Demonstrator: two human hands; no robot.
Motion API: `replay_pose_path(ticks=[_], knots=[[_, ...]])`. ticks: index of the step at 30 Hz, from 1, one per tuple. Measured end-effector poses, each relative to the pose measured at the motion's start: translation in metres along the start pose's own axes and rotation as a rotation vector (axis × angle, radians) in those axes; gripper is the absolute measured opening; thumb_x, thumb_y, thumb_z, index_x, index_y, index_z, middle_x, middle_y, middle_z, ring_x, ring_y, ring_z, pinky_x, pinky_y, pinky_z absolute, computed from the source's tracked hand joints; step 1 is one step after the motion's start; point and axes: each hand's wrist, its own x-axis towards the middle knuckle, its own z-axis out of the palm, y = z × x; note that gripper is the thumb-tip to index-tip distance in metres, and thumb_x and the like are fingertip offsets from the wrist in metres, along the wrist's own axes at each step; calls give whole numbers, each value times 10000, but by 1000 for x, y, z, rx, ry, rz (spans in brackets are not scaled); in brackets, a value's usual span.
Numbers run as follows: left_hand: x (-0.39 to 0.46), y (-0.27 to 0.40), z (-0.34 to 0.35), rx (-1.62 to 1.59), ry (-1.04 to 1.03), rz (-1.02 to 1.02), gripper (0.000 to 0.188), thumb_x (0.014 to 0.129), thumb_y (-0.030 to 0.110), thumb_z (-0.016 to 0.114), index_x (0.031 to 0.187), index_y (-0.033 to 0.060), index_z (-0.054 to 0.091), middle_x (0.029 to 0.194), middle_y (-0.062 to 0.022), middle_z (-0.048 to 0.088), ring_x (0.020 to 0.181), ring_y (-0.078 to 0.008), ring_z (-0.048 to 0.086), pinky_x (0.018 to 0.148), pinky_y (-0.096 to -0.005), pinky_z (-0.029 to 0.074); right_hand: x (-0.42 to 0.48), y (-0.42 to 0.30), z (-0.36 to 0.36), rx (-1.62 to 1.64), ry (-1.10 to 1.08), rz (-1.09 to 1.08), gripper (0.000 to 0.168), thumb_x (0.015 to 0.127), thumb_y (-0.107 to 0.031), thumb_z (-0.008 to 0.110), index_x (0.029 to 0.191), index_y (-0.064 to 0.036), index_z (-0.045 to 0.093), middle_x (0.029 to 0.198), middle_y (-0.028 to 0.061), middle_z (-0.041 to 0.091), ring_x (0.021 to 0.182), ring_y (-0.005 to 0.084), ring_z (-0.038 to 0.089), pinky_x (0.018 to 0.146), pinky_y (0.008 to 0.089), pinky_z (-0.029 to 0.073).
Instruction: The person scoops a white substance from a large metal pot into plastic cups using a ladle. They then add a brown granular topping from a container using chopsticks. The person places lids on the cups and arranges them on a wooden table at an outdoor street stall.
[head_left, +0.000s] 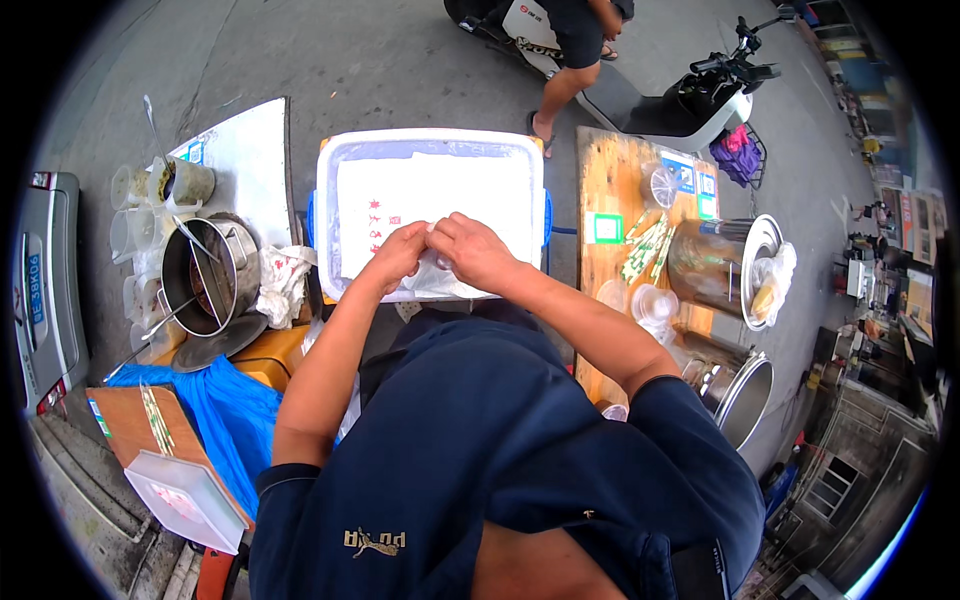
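Observation:
My left hand (396, 259) and my right hand (480, 251) meet at the near side of a white plastic tub (429, 136) with blue side handles. Pinched between the fingertips of both hands is the gathered top of a thin clear plastic bag (436, 282). The bag hangs just below my hands, over the tub's near rim. What is inside it is mostly hidden. A white sheet (457, 184) bearing red writing covers the inside of the tub.
To the left are a divided steel pot (246, 281) with ladles, plastic containers (196, 180) and a crumpled cloth (281, 281). A wooden board (600, 180) on the right holds wrapped straws (646, 244), plastic cups (654, 301) and steel pots (701, 259). Beyond, a person (576, 60) sits on a scooter (637, 112).

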Motion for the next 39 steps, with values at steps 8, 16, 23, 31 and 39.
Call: replay_pose_path(ticks=[8,16,23,31,39], knots=[[-23,8,10,-238,70,25,189,1017,227,633,1129,75,636,779,33,568,579,-50,419,462,-198,291,-3,0,19,-151,230,143,255,729,-155,760,880,-86,567,868,82,508,822,280,566,679,401,464],[-9,-16,3,-273,165,19,84,960,132,697,999,61,678,828,19,641,681,-48,541,486,-207,332,-12,-10,26,-112,266,179,201,749,-156,758,814,-92,580,836,71,515,797,267,563,655,399,453],[0,-19,-8,114,318,300,125,939,75,672,1059,42,683,836,13,635,761,-92,580,728,-253,484,-24,-14,36,255,298,563,185,812,-159,801,838,-71,641,866,77,587,795,260,600,686,355,483],[16,-47,-60,-100,378,210,270,958,15,608,1224,43,647,905,-11,631,783,-96,593,700,-247,492,-92,19,66,919,283,1364,227,866,-184,816,835,-36,647,785,27,643,709,108,546,663,278,465],[42,-90,-83,-221,426,117,251,960,-23,582,1197,16,656,914,-24,629,725,-96,550,674,-238,476,-123,36,82,906,173,1540,289,860,-230,838,798,-81,599,754,36,603,688,116,495,625,284,412]])
